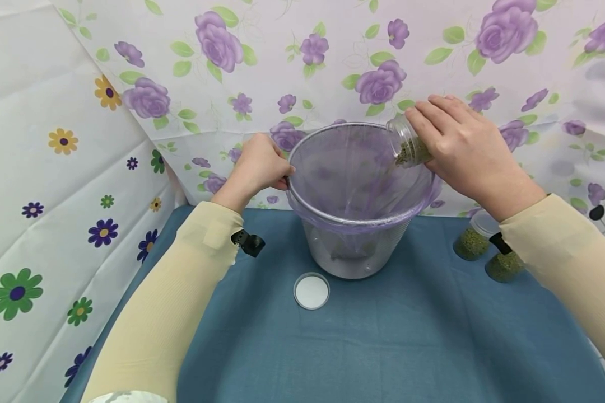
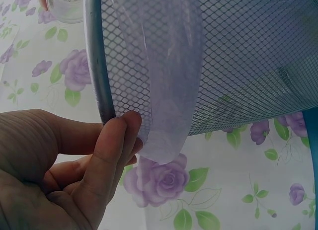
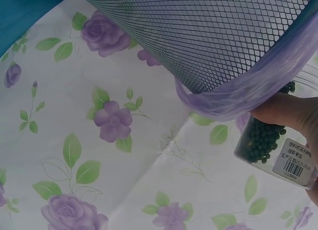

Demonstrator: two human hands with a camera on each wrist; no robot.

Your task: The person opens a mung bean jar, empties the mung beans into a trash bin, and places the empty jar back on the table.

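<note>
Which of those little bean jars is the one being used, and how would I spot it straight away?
Find the mesh bin with the purple bag liner on the blue table cover. At its right rim the right hand grips a small clear jar of green beans, tipped mouth-first over the liner. Unlike the two jars standing right of the bin, it is lidless and held up.
</note>
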